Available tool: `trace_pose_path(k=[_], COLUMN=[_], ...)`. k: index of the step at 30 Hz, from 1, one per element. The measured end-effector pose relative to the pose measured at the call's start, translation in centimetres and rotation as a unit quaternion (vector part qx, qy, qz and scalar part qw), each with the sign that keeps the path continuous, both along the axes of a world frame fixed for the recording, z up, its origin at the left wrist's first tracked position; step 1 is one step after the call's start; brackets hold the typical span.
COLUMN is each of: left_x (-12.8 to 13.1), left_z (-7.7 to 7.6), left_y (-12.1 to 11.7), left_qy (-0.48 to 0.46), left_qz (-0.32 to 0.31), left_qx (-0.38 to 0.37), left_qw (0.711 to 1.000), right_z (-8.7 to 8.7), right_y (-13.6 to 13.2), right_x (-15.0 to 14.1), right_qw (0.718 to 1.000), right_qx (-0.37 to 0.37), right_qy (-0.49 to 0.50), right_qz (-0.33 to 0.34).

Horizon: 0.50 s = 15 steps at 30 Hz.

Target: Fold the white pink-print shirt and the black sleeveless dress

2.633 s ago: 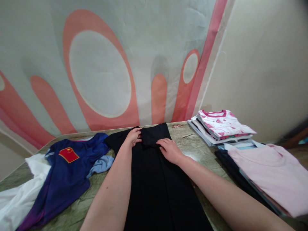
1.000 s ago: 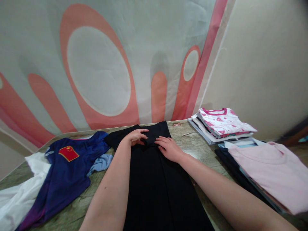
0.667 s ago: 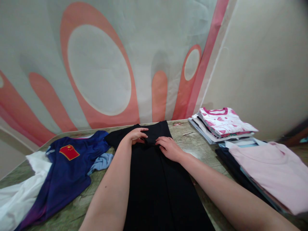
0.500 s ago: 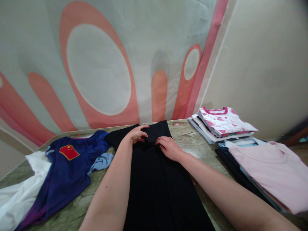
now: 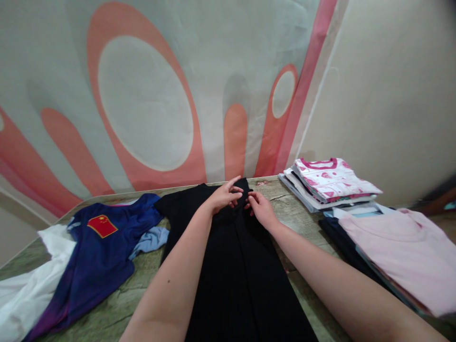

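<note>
1. While the black shirt lies lengthwise from the lower centre of the frame toward the table's far edge, both hands have shifted rightward along its far end.
2. Left hand: moved off the upper left of the shirt to a point near the right hand. Forefinger extended, other fingers loosely bent; whether they grip cloth cannot be told.
3. Right hand: raised slightly from its flatter rest. Thumb and forefinger appear to pinch the shirt's upper right edge.
4. Effect: the cloth at that corner is now narrower and gathered. Judged from this, handling is concentrated on the upper right edge, with the upper left of the shirt unattended.
5. Unchanged: the blue shirt at left of frame; the folded pink shirt at right.
</note>
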State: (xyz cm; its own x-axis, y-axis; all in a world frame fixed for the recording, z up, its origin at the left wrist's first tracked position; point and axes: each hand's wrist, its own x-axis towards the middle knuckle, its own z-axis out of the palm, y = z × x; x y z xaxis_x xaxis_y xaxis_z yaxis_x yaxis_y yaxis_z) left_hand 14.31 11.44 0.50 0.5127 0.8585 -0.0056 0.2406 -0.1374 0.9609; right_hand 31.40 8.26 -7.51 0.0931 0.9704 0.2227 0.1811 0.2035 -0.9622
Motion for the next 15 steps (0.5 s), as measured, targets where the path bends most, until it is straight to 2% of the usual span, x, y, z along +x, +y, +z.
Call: trace_pose_path(k=[1,4,10,15], left_x=[0.1,-0.2,-0.8,-1.5], left_z=[-0.1,-0.6,-1.8,-1.0], left_y=[0.0,0.2,0.6,0.9], left_qy=[0.0,0.043,0.185,0.248], left_qz=[-0.006,0.036,0.008,0.125], left_qx=[0.002,0.025,0.022,0.002], left_qw=[1.0,0.998,0.982,0.961], right_z=[-0.1,0.0,0.5,0.6], right_y=[0.2,0.3,-0.1,-0.2], right_x=[0.1,0.3,0.3,0.4], right_qw=[0.999,0.996,0.996,0.99], right_qx=[-0.014,-0.039,-0.04,-0.021], right_qy=[0.026,0.062,-0.075,-0.141], right_qz=[-0.012,-0.042,-0.029,-0.018])
